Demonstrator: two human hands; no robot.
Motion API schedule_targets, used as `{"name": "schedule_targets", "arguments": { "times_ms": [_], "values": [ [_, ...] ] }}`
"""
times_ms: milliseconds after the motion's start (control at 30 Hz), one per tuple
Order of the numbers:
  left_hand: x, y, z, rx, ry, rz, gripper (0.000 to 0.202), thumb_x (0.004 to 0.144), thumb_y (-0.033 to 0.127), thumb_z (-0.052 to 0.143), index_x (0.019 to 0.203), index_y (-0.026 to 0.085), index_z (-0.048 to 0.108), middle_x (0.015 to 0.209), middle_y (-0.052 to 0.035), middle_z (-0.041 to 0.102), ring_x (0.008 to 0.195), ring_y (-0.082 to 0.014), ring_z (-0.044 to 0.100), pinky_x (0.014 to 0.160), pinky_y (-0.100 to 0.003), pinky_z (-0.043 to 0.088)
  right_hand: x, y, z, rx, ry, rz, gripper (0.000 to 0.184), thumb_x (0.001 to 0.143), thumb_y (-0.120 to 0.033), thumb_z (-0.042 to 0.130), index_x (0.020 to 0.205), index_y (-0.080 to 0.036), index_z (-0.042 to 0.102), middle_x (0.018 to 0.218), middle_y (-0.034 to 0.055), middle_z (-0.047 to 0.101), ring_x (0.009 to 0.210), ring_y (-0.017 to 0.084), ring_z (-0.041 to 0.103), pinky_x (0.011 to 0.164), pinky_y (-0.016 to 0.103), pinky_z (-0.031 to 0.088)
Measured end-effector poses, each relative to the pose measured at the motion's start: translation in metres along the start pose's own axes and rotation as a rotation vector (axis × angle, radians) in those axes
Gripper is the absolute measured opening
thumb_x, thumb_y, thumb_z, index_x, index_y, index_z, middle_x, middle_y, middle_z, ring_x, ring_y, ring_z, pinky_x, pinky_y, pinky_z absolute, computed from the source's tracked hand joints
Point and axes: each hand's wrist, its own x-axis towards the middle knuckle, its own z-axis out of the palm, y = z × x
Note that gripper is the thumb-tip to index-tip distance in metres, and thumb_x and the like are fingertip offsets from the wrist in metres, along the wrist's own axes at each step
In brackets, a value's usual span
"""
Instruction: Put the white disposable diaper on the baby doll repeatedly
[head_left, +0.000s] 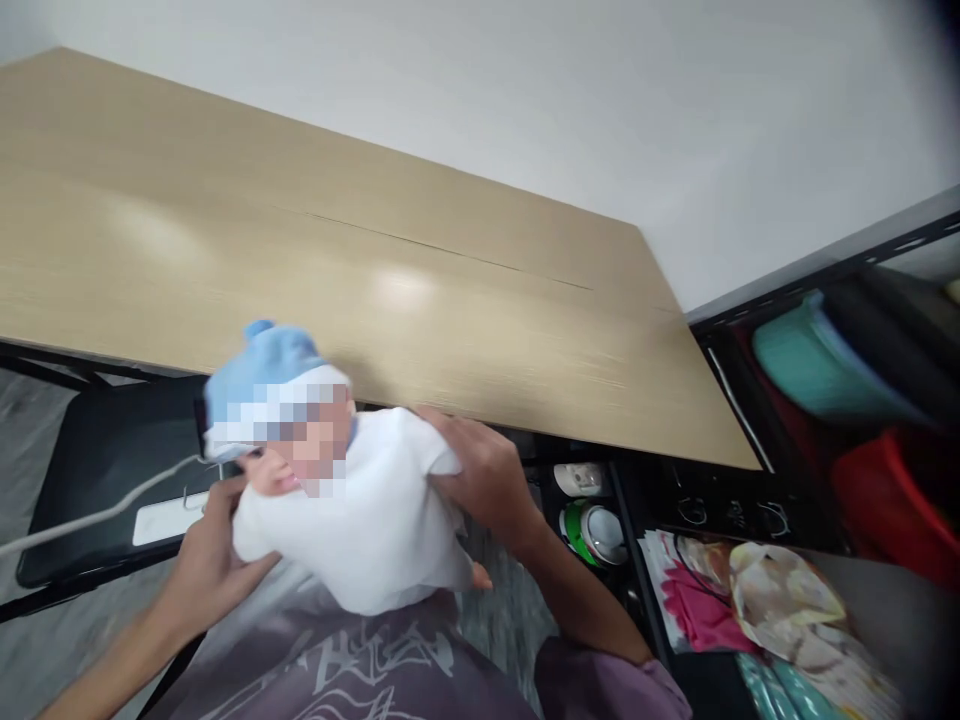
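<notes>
Just off the near edge of the table, in front of the person's purple shirt, here's the doll, blue hat tipped to the left! The left hand is clamped on the white sleeve at the left; the right hand grips the opposite sleeve. Left of them, a black seat with a pale cable across it; far right, a teal container above a red one.

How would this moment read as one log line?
left hand: grips doll | right hand: grips doll | doll: white top, blue hat
</notes>
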Motion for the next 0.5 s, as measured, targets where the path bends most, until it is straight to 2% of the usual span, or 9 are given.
{"name": "schedule_targets", "arguments": {
  "times_ms": [33,100,233,367,500],
  "values": [
    [0.015,0.015,-0.005,0.008,-0.017,0.043,0.067,0.1,0.062,0.069,0.15,0.03,0.039,0.133,-0.0117,0.078,0.115,-0.0432,0.082,0.086,-0.049,0.066,-0.002,0.009,-0.007,0.002,0.025,0.035,0.053,0.111,-0.04,0.061,0.164,-0.036,0.068,0.136,0.0087,0.085,0.122,0.035,0.082,0.103,0.048,0.068],
    [0.048,0.047,-0.012,0.026,-0.077,0.119,0.063,0.101,0.06,0.069,0.148,0.026,0.044,0.134,-0.0135,0.079,0.11,-0.0413,0.084,0.08,-0.041,0.062,-0.003,0.027,-0.018,-0.032,0.065,0.119,0.053,0.107,-0.033,0.059,0.159,-0.036,0.069,0.14,0.007,0.085,0.122,0.035,0.083,0.097,0.045,0.067],
    [0.115,0.096,-0.017,0.1,-0.129,0.251,0.06,0.099,0.058,0.067,0.145,0.022,0.05,0.121,-0.0128,0.083,0.103,-0.0403,0.084,0.079,-0.037,0.057,0.008,0.065,-0.024,-0.156,0.121,0.247,0.048,0.101,-0.029,0.058,0.146,-0.031,0.075,0.116,0.009,0.088,0.102,0.036,0.084,0.079,0.039,0.061],
    [0.164,0.116,-0.023,0.31,-0.151,0.313,0.06,0.104,0.057,0.06,0.151,0.019,0.056,0.117,-0.0155,0.084,0.102,-0.0423,0.082,0.076,-0.036,0.052,0.021,0.096,-0.017,-0.161,0.163,0.299,0.047,0.096,-0.029,0.063,0.142,-0.027,0.074,0.118,0.01,0.088,0.099,0.036,0.082,0.078,0.038,0.059],
    [0.187,0.116,-0.034,0.427,-0.098,0.329,0.06,0.109,0.064,0.06,0.152,0.022,0.061,0.13,-0.0166,0.083,0.109,-0.0427,0.081,0.079,-0.038,0.051,0.019,0.113,-0.009,-0.067,0.172,0.268,0.048,0.102,-0.038,0.067,0.148,-0.026,0.07,0.135,0.011,0.084,0.119,0.037,0.081,0.096,0.046,0.064]
  ]
}}
